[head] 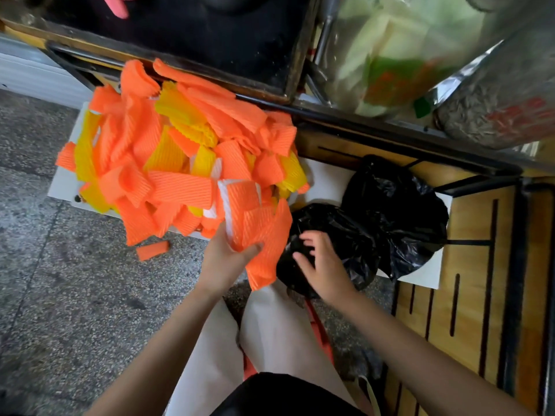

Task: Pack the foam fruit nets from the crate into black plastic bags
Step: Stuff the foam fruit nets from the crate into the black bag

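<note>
Presently gripping orange foam nets (265, 232) with curled left hand (223, 261); holding right hand (326, 267), fingers spread and empty, over black plastic bag (348, 226) beside crate (63, 187).

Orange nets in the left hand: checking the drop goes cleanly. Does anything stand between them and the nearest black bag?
Nothing solid. The orange nets hang beside the black bag; only the right hand lies over it, its mouth not visible.

The foam nets (180, 187) I handled were ribbed and matt. The black bags (390, 211) were thin plastic — glossy, crinkled. The floor (60, 280) was rough speckled stone; the slotted panel (474, 280) beside me was smooth varnished wood; my trousers (270, 319) were matt cloth.
</note>
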Motion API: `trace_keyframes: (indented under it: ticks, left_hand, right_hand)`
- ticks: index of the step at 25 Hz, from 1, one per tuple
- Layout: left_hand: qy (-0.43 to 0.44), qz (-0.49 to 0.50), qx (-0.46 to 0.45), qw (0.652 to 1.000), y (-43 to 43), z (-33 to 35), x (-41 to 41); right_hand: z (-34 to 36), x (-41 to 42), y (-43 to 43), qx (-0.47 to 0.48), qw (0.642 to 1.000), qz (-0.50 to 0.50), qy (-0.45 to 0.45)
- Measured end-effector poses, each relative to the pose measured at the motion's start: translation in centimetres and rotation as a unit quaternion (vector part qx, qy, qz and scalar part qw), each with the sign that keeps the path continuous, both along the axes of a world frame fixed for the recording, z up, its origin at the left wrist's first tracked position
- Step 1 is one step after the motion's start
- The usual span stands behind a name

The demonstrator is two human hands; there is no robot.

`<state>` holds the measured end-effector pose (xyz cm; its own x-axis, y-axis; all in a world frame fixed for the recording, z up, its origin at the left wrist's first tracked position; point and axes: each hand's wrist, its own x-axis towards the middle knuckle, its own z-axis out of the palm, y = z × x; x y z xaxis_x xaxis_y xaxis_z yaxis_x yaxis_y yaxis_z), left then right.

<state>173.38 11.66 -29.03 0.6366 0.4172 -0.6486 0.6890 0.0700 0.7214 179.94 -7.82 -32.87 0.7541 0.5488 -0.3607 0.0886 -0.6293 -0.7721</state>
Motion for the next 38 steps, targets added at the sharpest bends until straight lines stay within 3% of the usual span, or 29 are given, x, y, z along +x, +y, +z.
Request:
trace_keyframes:
  ticks: [3,6,12,18,24,28,32,35,38]
  left_hand:
    - [-0.003,0.000,0.014,1.000,0.9,-1.8,-0.3]
    - [-0.014,-0.008,0.019,1.000,2.2,-3.9,-0.6]
    - [-0.052,-0.021,-0.017,0.998,2.8,-7.7,-1.3]
    - [-0.059,-0.031,-0.025,0.997,3.0,-8.4,-1.2]
    - [-0.051,-0.034,-0.091,0.994,2.4,-4.5,-2.8]
    - [-0.060,-0.060,-0.147,0.985,1.4,-0.9,-4.8]
    - [-0.090,-0.050,-0.155,0.982,1.1,2.0,-7.8]
    - [-0.111,-0.002,-0.111,0.988,2.7,3.0,-11.0]
    - [-0.124,0.047,-0.061,0.989,5.6,3.5,-14.8]
  right_hand:
    - [-5.0,2.9,-0.8,-0.170,0.983,-0.056,0.040]
    - [-9.5,3.7,0.3,-0.239,0.957,-0.124,0.105]
    - [-16.7,2.8,3.5,-0.337,0.929,-0.150,0.035]
    - [-16.1,2.9,2.6,-0.256,0.948,-0.190,0.027]
    - [-6.0,-0.6,0.1,-0.111,0.978,-0.175,-0.028]
    - [0.9,-4.2,0.7,-0.004,0.976,-0.207,0.072]
    - [6.9,-8.1,4.4,0.132,0.931,-0.247,0.234]
    - [9.4,-10.8,7.2,0.187,0.917,-0.211,0.281]
    - [10.3,-13.1,10.6,0.182,0.937,-0.124,0.272]
